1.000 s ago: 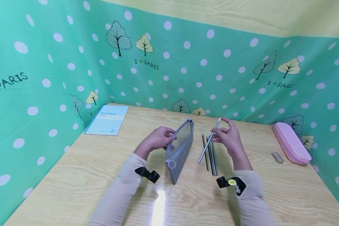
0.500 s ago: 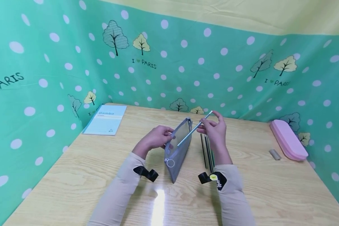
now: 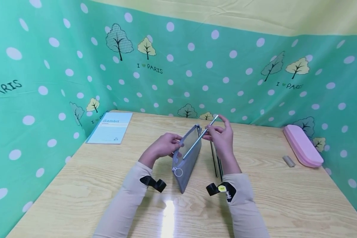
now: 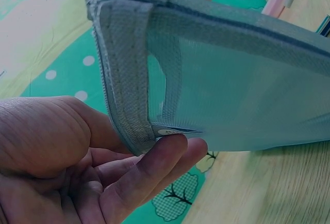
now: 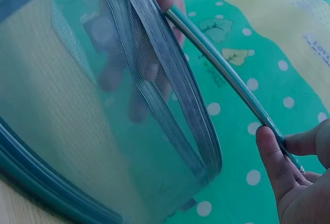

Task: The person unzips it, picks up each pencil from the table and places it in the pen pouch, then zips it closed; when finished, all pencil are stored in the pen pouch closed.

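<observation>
A: Head view, what's where?
B: Left hand (image 3: pixel 166 145) pinches the open rim of a grey, see-through mesh zip pouch (image 3: pixel 188 169), standing on the pale wood-grain table (image 3: pixel 98 175). Right hand (image 3: pixel 223 140) grips a slim, round, silvery-teal pencil (image 3: pixel 195 143) near its upper end, slanted across the mouth. Thin dark pencils (image 3: pixel 214 160) lie just beside, partly hidden by the right wrist.
A: Risk?
B: Lower tip could snag the zip or slide down the outside; that slant would do it. Can't tell if it's inside.
A: Left wrist view?
B: Fingers pinch only the pouch's corner. Mesh looks floppy, so the mouth could sag shut if the pinch slackens.
A: Right wrist view?
B: Thumb and fingers pinch one pencil end; other end's at the zip edge. Held that far back, it could pivot on contact.
</observation>
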The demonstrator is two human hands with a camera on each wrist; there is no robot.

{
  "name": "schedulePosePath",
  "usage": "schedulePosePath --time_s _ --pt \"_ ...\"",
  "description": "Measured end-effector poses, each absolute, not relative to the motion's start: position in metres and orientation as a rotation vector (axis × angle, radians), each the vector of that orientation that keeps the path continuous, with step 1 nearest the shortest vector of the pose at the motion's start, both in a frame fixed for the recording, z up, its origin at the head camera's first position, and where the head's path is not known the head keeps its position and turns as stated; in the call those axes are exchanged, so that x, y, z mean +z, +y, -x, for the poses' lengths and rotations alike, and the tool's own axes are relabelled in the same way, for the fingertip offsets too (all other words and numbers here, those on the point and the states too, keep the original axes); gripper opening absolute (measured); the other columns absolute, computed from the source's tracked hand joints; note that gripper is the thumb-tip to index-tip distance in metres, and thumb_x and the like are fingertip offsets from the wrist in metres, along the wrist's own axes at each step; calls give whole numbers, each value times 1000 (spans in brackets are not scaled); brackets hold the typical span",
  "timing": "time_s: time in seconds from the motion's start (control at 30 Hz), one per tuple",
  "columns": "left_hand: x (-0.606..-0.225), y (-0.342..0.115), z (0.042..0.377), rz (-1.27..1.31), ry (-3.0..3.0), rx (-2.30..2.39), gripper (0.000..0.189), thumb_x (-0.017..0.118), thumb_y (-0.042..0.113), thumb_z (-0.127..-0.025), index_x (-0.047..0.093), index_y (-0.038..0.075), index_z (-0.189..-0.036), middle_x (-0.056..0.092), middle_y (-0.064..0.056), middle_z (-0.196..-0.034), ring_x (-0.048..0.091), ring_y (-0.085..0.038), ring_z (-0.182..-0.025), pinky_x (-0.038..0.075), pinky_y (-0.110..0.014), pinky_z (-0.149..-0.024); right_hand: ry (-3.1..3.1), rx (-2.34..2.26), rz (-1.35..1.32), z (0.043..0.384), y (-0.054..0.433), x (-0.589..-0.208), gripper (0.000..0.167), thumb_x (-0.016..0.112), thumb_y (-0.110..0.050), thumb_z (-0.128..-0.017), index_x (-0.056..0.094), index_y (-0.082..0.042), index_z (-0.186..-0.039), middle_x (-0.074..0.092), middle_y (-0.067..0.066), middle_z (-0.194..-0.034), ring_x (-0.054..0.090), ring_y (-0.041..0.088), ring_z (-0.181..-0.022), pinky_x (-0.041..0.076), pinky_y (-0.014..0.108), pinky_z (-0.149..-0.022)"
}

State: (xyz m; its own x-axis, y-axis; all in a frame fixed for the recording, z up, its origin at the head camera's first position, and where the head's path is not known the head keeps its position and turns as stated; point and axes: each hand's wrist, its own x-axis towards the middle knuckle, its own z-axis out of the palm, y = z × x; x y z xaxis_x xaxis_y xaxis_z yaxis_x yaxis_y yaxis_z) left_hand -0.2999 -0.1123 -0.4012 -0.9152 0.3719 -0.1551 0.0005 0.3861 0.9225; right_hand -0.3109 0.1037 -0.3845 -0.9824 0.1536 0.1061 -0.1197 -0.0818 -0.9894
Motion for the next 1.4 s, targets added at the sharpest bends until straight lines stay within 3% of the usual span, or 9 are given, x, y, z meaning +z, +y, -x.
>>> schedulePosePath --time_s 0.17,0.4,0.7,1.4 --pt "-402 -112 301 -347 2347 1503 40 51 3 -106 51 -10 -144 66 -30 -130 76 -28 -87 67 -37 -73 -1993 2169 -19 307 90 -388 68 61 5 -99 35 -13 -159 69 24 -105 71 11 -69 66 28 -70" --pt "-401 -110 303 -346 2354 1484 40 51 6 -107 52 -8 -145 65 -29 -131 77 -29 -90 66 -38 -75 -2101 2120 -114 304 81 -392 67 64 5 -98 38 -13 -157 70 21 -98 71 12 -66 66 29 -67" --pt "-403 -110 304 -353 2332 1500 40 50 5 -107 51 -9 -145 64 -31 -133 77 -32 -93 66 -39 -76 -2253 2045 -196 300 78 -391 68 64 6 -96 40 -13 -156 69 31 -103 71 16 -68 66 31 -67" --pt "-406 -113 306 -363 2340 1485 41 50 5 -107 50 -9 -146 65 -30 -132 77 -33 -94 66 -38 -74 -2454 1767 -328 296 71 -391 64 72 3 -93 45 -9 -150 71 21 -98 75 24 -70 66 33 -63"
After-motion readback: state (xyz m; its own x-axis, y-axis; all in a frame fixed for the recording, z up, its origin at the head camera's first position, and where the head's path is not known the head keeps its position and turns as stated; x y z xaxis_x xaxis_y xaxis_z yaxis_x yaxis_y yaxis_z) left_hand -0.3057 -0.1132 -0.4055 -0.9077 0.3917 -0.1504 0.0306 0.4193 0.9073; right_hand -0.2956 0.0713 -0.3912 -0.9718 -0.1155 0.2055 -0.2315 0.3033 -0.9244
